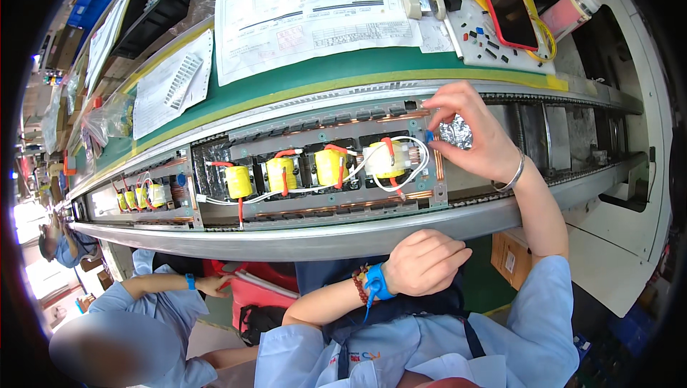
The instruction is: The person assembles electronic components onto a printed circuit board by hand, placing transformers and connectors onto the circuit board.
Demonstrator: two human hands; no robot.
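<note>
My right hand (488, 143), thumb and fingers parted, beside a blue component (429, 135) at the right end of a circuit board (322, 135), four yellow coils (329, 168) aboard, my left hand (427, 263) loosely fisted near the metal rail (358, 233)

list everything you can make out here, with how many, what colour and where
long flat boards: two, grey, between the rails
tape-wrapped coils: four, yellow, nearer board; more on the farther
thin looped wires: several, white, nearer board
small round part: one, blue, nearer board's right end
metal rails: two, silver, flanking the boards
printed paper sheets: several, white, on the bench
bench top: one, green, behind the rails
phone: one, black and red, upper right
cardboard box: one, brown, below the rails
co-worker's shirt: one, light blue, lower left
left hand: one, blue wrist strap, before the front rail
right hand: one, silver bangle, beside the blue part
</note>
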